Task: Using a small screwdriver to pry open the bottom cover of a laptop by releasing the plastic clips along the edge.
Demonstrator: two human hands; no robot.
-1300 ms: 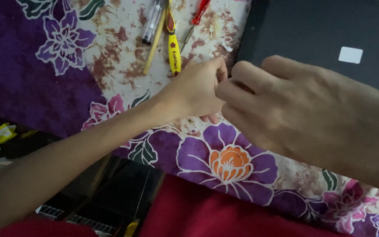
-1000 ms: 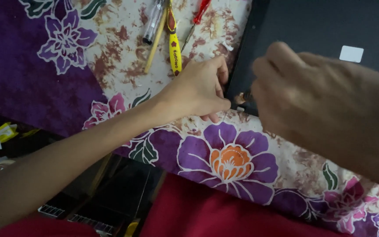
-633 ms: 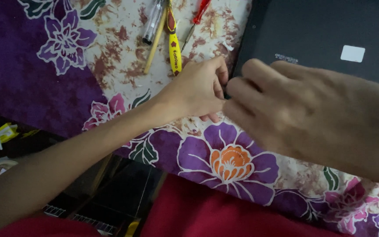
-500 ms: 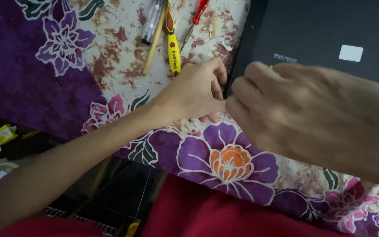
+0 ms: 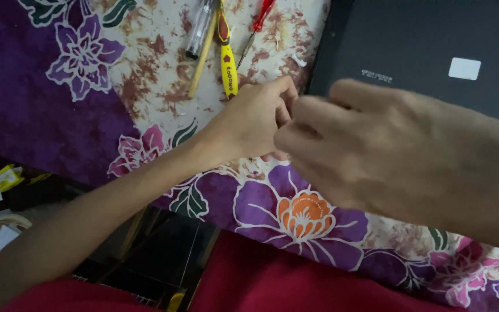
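The left hand (image 5: pixel 249 124) lies over the surface, which is covered by a floral cloth of purple, cream and rust with an orange-centred flower (image 5: pixel 145 98). Its fingers (image 5: pixel 281 95) are curled inward and pinched together at the tips; whatever sits between them is too small or too hidden to make out, so I cannot tell whether they grasp anything.

The right hand (image 5: pixel 399 156) is closer to the camera, large and slightly blurred, with its fingers bent toward the left hand. The two hands meet, or very nearly meet, at the fingertips, just beside the near left corner of a flat black slab-shaped device with a small white label (image 5: pixel 434 52). The right hand's grip is turned away from view; its state cannot be told.

The device lies on the cloth at upper right, its left edge touching or just beside the left hand's fingertips.

Just beyond the left hand, on the cream part of the cloth, lie a yellow-handled screwdriver (image 5: pixel 227 63), a thin pale wooden stick (image 5: pixel 202 58), a clear-barrelled pen (image 5: pixel 198 29) and a small red-handled screwdriver (image 5: pixel 259 20), close together and roughly parallel.

Red fabric (image 5: pixel 295 283) fills the lower edge.
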